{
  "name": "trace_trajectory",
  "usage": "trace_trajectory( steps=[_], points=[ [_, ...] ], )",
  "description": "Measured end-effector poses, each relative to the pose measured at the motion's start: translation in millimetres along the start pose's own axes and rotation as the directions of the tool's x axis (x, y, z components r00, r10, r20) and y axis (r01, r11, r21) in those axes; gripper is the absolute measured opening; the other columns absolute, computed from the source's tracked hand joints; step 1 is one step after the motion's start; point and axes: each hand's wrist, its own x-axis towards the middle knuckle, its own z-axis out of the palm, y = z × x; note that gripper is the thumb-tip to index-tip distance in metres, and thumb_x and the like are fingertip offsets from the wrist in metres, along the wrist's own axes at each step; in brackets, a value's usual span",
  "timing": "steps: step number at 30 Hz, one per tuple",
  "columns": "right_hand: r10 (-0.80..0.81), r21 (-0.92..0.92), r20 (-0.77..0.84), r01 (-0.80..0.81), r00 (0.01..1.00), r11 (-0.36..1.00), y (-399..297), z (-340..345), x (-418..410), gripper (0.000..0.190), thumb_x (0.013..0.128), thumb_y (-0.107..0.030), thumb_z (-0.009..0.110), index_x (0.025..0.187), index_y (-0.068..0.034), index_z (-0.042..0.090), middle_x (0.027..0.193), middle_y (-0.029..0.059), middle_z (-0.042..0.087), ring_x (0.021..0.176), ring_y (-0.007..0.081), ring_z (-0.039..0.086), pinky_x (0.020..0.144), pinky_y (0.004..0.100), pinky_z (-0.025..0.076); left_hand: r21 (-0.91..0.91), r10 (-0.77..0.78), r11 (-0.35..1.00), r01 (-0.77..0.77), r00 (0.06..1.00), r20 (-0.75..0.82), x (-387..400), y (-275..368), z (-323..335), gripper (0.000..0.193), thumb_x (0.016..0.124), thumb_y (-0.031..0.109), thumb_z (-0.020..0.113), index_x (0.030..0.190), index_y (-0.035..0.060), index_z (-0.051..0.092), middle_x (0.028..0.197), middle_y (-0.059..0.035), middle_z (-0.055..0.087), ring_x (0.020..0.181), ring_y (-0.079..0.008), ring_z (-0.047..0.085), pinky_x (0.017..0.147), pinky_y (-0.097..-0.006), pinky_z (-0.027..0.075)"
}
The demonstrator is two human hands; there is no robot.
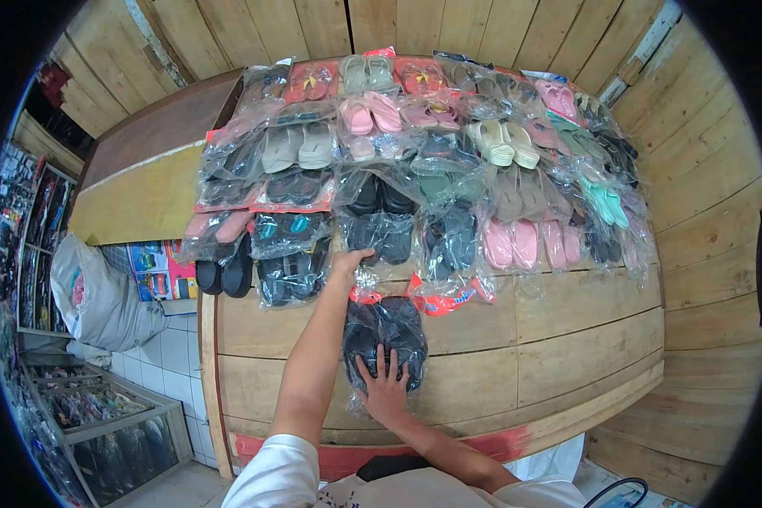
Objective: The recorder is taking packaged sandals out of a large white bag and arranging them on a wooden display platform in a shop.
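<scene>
On the wooden platform (470, 355), just before me, lies a clear plastic bag with a pair of black sandals (386, 330). My right hand (384, 384) rests on its lower part, fingers spread. My left hand (354, 257) reaches farther, its fingers at the lower edge of another bagged dark pair (387, 238); whether it grips the plastic I cannot tell. A red printed bag header (454, 298) lies right of the near pair's top. Behind are overlapping rows of bagged footwear, among them pink slides (511, 244) and grey slides (300, 149).
Plank walls (705, 222) border the platform at the right and back. To the left stand a white sack (92, 298), a yellowish board (140, 197) and a glass display case (127, 444). A red-painted strip (495, 444) runs along the front edge, near my body.
</scene>
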Motion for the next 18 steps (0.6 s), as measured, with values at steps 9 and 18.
trace_trajectory(
  steps=[9, 18],
  points=[
    [-0.025, -0.020, -0.066, 0.024, 0.997, 1.000, 14, -13, 51, 0.087, 0.075, -0.038, 0.074, 0.149, -0.027, 0.030, 0.156, 0.0183, 0.017, 0.140, 0.0438, 0.019, 0.108, 0.0632, 0.021, -0.560, -0.020, 0.765, 0.318, 0.881, 0.473, -32, 34, 1, 0.052, 0.080, 0.010, 0.061, 0.124, -0.0125, 0.043, 0.120, -0.0318, 0.053, 0.109, -0.0465, 0.056, 0.095, -0.0552, 0.051],
    [-0.142, -0.052, -0.059, 0.139, 0.988, 0.989, 24, -2, 62, 0.085, 0.077, -0.041, 0.071, 0.149, -0.021, 0.030, 0.155, 0.0211, 0.018, 0.140, 0.0432, 0.021, 0.110, 0.0620, 0.019, -0.641, 0.084, 0.737, 0.217, 0.911, 0.405, -41, 50, 3, 0.044, 0.083, 0.012, 0.062, 0.115, -0.0120, 0.045, 0.115, -0.0317, 0.056, 0.103, -0.0480, 0.060, 0.093, -0.0507, 0.053]
  ],
)
